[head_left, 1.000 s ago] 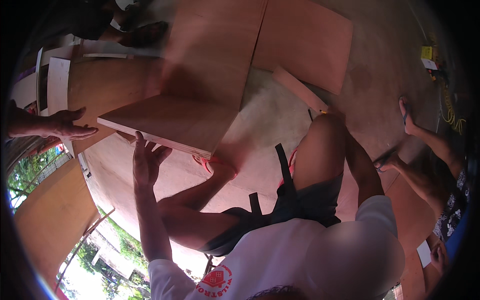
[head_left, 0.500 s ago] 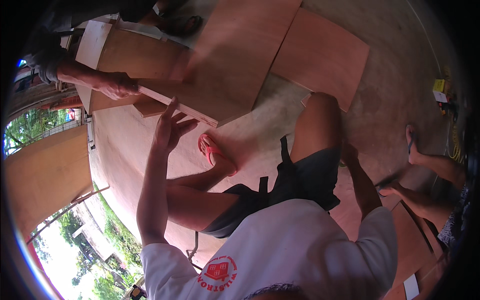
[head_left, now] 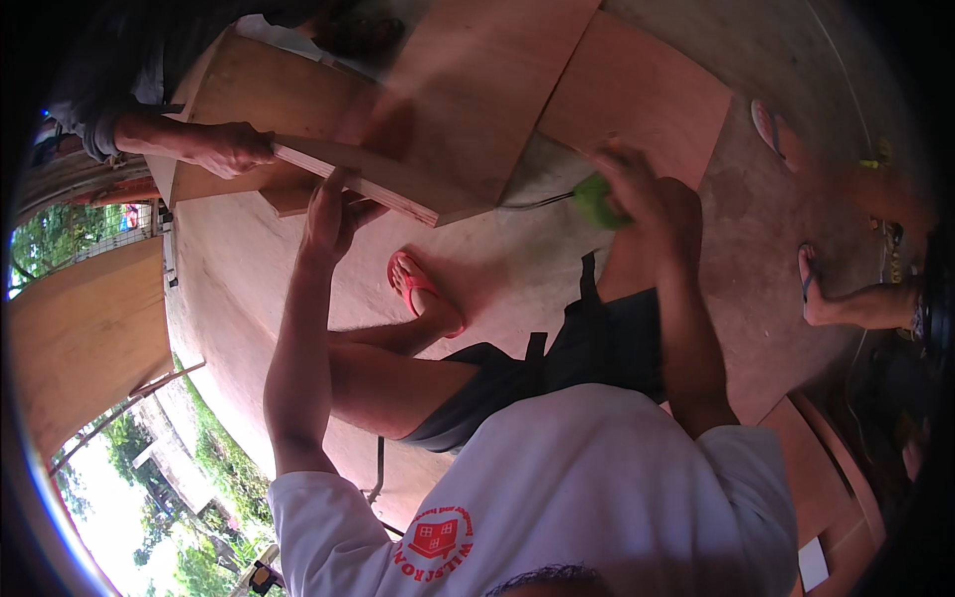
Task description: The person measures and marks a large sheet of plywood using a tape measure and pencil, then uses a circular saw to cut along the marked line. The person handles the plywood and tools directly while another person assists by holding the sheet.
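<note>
A plywood panel (head_left: 428, 189) with a layered pale edge is raised above the floor, tilted. My left hand (head_left: 333, 214) grips its near edge, fingers curling beneath it. At the panel's left end, a co-worker's hand (head_left: 234, 149) also holds it. My right hand (head_left: 637, 184), above my knee and blurred by motion, is closed on a green hand tool (head_left: 600, 203). From the tool a thin dark strip or shaft reaches left to the panel's right corner. Blur hides the tool's exact kind.
Another plywood sheet (head_left: 637, 90) lies on the floor at the far right of the panel. A wooden box-like piece (head_left: 269, 95) stands far left. Another person's sandalled foot (head_left: 811, 284) is at right. Cut boards (head_left: 811, 478) lie near my right side.
My left hand has closed on the panel edge. My right hand has swung up from beside my thigh with the green tool. The person at right has shifted their feet.
</note>
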Available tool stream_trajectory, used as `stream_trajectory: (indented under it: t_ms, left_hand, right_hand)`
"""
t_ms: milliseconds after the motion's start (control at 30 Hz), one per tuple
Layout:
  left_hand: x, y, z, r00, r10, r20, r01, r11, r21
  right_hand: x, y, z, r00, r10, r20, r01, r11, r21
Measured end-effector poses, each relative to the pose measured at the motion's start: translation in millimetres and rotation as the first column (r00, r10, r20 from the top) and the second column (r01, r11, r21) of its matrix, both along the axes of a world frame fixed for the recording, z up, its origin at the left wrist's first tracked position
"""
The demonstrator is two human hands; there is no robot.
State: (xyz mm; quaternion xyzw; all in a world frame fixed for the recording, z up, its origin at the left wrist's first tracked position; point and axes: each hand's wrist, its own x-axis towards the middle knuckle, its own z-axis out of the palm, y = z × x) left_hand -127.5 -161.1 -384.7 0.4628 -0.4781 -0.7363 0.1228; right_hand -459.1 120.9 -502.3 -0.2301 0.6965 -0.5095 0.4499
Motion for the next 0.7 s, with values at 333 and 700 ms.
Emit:
stream_trajectory:
  t_ms: [333,700]
  left_hand:
    - [-4,0,2,0.996,0.045,0.079,-0.044,0.999,-0.012]
    - [-5,3,5,0.999,0.027,0.032,-0.028,1.000,0.013]
  right_hand:
    - [224,-67,-222,0.874,-0.220,0.432,0.093,0.951,0.295]
    - [235,-81,-228,0.569,-0.386,0.726,0.294,0.920,0.259]
